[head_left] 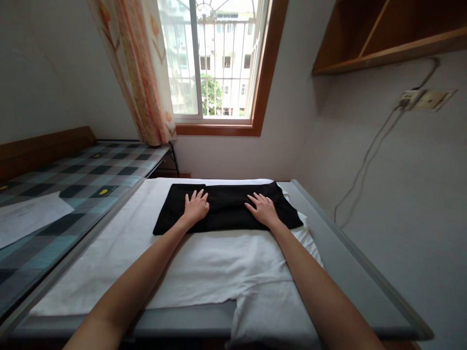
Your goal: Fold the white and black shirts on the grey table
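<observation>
A black folded garment (226, 206) lies flat across a white T-shirt (204, 262), which is spread over a grey table. My left hand (196, 206) rests palm down on the garment's left part, fingers spread. On its right part lies my right hand (261, 209), also flat with the fingers apart. Neither hand grips the cloth. One sleeve of the T-shirt (270, 311) hangs towards me over the table's near edge. The shirt's middle is covered by the black garment.
The grey table (365, 272) has a raised rim and stands by the right wall. To the left is a bed with a checked mattress (109, 170) and a paper sheet (32, 216). Cables (361, 170) run down from a wall socket (410, 99). A wooden shelf (394, 56) overhangs at upper right.
</observation>
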A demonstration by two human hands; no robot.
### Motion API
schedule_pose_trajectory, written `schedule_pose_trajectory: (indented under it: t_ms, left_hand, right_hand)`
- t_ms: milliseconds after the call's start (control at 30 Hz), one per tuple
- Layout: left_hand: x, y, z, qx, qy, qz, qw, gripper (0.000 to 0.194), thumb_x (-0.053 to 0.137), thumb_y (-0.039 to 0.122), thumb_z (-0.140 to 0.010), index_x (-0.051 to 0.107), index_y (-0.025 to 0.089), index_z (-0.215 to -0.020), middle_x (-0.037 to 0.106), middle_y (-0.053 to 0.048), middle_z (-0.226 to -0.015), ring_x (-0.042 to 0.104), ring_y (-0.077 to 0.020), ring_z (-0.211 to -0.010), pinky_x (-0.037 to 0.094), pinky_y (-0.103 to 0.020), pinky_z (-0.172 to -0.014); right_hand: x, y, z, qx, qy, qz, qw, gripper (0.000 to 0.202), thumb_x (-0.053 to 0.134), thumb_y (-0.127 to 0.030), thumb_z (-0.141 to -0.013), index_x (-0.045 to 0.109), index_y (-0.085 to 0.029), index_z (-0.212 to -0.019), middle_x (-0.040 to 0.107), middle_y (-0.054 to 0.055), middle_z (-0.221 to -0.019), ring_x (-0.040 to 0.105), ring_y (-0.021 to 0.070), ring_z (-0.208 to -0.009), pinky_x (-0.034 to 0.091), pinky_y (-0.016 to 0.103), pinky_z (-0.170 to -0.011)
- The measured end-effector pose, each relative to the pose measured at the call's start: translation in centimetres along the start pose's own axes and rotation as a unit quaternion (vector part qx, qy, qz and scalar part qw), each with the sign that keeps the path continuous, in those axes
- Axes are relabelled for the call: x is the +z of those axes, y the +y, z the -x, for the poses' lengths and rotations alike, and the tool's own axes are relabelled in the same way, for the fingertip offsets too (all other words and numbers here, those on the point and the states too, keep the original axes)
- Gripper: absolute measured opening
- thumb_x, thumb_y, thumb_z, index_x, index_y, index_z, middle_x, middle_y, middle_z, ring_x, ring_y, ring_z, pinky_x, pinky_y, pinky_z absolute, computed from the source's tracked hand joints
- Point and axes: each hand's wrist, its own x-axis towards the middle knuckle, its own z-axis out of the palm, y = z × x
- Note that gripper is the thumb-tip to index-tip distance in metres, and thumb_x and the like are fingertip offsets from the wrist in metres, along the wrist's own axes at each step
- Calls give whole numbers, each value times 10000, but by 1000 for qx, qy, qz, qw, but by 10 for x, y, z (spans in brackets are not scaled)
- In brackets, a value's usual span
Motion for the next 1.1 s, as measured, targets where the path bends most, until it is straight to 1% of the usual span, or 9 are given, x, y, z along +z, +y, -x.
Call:
schedule_pose_trajectory:
  t_ms: [167,300,367,467,567,667,867,1000,1100]
  left_hand:
    - [0,2,1,-1,7,-4,1000,517,379,300,-887,478,213,-1387,316,-72,-1544,261,-322,-1416,198,-623,-1116]
    - [-3,6,4,42,30,-28,998,521,414,276,-873,477,209,-1386,307,-71,-1548,226,-321,-1429,168,-629,-1123]
    - [-4,8,6,68,33,-39,996,520,402,235,-876,473,196,-1389,346,-74,-1529,246,-310,-1423,178,-612,-1129]
    - [-5,9,7,86,10,-46,995,510,372,202,-889,472,179,-1389,427,-90,-1480,284,-309,-1407,214,-605,-1119]
    - [-5,9,8,85,6,-56,995,494,360,197,-900,485,165,-1377,456,-106,-1458,300,-326,-1396,220,-613,-1108]
    - [-4,8,8,79,17,-53,995,485,353,199,-905,497,158,-1367,465,-106,-1451,320,-325,-1385,241,-580,-1111]
    - [4,9,7,65,29,-18,997,490,324,261,-928,474,194,-1390,445,-57,-1472,282,-292,-1408,219,-523,-1141]
    - [3,9,7,66,19,-21,997,506,333,245,-919,449,200,-1409,421,-58,-1488,257,-286,-1420,188,-525,-1150]
    - [-1,8,8,69,9,-33,997,518,340,207,-902,450,182,-1408,418,-81,-1488,260,-307,-1415,187,-561,-1138]
  right_hand:
    - [0,0,0,0,-2,3,1000,540,363,-547,-949,495,-265,-1390,423,75,-1483,349,261,-1372,239,426,-1109]
    - [0,0,-1,1,-3,1,1000,542,364,-552,-947,496,-267,-1389,421,74,-1485,342,263,-1377,238,427,-1110]
    - [1,0,-1,1,-2,0,1000,543,365,-553,-946,494,-268,-1390,421,74,-1485,344,261,-1376,238,426,-1111]
    - [0,0,-1,2,-3,0,1000,543,365,-551,-946,489,-270,-1394,422,72,-1485,344,256,-1377,234,423,-1113]
    - [0,-1,0,2,-2,1,1000,543,363,-549,-947,489,-268,-1394,422,73,-1484,344,256,-1376,232,421,-1114]
    - [-1,-1,0,0,-2,3,1000,544,358,-549,-949,488,-267,-1395,423,73,-1484,346,257,-1375,233,422,-1112]
    - [1,0,-1,0,-3,0,1000,548,348,-556,-947,493,-269,-1391,423,71,-1484,341,261,-1377,237,429,-1107]
    - [1,0,-1,-1,-2,-1,1000,549,344,-555,-949,496,-263,-1389,423,77,-1483,338,259,-1378,232,432,-1109]
    - [0,0,-1,-1,-5,-2,1000,548,345,-554,-949,496,-264,-1389,419,77,-1486,338,262,-1378,233,434,-1109]
